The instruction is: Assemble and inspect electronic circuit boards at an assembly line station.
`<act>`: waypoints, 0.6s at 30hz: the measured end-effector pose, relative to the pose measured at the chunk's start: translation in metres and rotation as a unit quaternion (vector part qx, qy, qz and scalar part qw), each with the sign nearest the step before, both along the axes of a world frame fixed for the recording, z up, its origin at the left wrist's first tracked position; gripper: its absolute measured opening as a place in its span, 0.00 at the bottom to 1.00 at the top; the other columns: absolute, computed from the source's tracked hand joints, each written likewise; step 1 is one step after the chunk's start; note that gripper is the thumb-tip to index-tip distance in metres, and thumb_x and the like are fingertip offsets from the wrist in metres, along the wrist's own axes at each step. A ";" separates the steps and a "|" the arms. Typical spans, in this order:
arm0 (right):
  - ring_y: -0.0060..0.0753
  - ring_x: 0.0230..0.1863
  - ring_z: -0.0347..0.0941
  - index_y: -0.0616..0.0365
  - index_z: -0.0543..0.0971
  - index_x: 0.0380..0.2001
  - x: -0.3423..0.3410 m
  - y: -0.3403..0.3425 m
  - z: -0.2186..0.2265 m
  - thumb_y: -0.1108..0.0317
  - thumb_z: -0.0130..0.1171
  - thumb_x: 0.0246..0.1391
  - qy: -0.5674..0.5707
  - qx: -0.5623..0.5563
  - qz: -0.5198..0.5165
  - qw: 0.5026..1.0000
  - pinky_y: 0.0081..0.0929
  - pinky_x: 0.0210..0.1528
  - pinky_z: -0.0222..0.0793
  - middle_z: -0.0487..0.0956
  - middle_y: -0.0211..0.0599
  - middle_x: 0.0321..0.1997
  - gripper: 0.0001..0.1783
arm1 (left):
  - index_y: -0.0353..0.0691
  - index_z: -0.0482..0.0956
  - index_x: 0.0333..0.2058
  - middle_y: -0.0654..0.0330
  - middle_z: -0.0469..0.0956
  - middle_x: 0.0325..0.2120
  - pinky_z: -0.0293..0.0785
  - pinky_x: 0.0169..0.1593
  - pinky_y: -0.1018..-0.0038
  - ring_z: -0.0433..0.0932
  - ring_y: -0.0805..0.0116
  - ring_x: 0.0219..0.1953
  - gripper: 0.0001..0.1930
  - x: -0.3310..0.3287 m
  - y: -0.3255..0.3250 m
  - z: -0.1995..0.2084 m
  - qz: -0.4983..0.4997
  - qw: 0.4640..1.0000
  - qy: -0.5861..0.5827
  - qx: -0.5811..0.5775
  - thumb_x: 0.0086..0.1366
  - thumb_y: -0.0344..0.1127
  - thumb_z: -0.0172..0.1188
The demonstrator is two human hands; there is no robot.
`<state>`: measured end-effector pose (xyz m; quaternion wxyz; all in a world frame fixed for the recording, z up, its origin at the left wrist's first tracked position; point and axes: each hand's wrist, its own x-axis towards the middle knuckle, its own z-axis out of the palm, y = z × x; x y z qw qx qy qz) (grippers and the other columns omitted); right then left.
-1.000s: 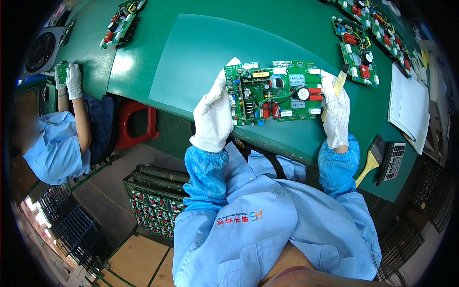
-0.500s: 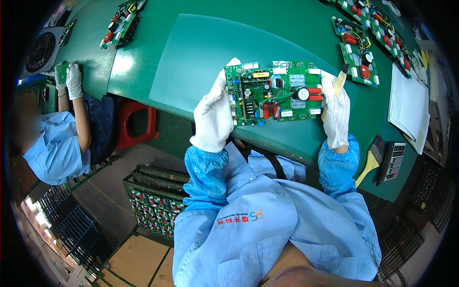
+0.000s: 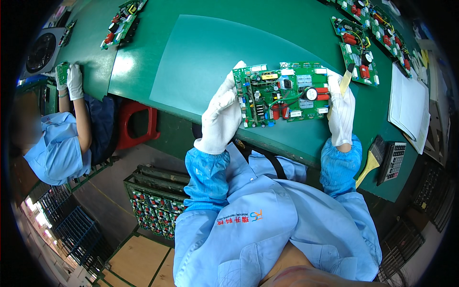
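Note:
Between my two gloved hands, a green circuit board hangs tilted slightly over the table's near side. It carries red cylinders, a round black-and-white part, a green wire and white blocks. My left hand, in a white glove, is closed on the board's left edge, its thumb in front. My right hand, also gloved, grips the right edge. A small brush with a yellowish handle and dark tip sticks up from the right hand's fingers; its lower end is hidden.
Several similar boards lie at the far right, another at the far left. Papers, a larger brush and a calculator rest at right. A co-worker handles a small board. A board-filled rack stands below left.
Both my hands have shifted a little to the right with the circuit board, which is tilted slightly more. The small brush has moved along with the right hand.

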<state>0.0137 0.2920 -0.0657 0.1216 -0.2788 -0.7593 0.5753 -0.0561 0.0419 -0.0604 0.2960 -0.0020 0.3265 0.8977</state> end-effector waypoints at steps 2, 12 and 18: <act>0.25 0.40 0.72 0.65 0.77 0.51 0.000 0.000 -0.001 0.55 0.50 0.68 0.005 -0.002 -0.002 1.000 0.24 0.46 0.68 0.79 0.37 0.42 0.22 | 0.32 0.48 0.69 0.49 0.60 0.65 0.60 0.66 0.62 0.62 0.58 0.65 0.42 -0.001 -0.002 -0.003 -0.023 1.000 -0.003 -0.002 0.63 0.44 0.56; 0.25 0.39 0.72 0.66 0.76 0.50 0.000 0.003 -0.003 0.55 0.49 0.68 0.003 -0.008 -0.001 1.000 0.24 0.45 0.68 0.79 0.37 0.41 0.23 | 0.30 0.48 0.69 0.47 0.58 0.65 0.63 0.64 0.62 0.61 0.57 0.66 0.43 -0.001 -0.002 0.001 -0.028 0.999 -0.004 -0.014 0.63 0.47 0.56; 0.23 0.40 0.71 0.66 0.76 0.51 -0.002 -0.001 0.001 0.54 0.50 0.67 0.019 -0.018 0.007 1.000 0.21 0.45 0.68 0.78 0.35 0.41 0.24 | 0.30 0.49 0.68 0.48 0.58 0.65 0.59 0.67 0.66 0.62 0.59 0.66 0.39 -0.001 -0.004 -0.004 -0.024 0.999 -0.018 0.013 0.63 0.38 0.54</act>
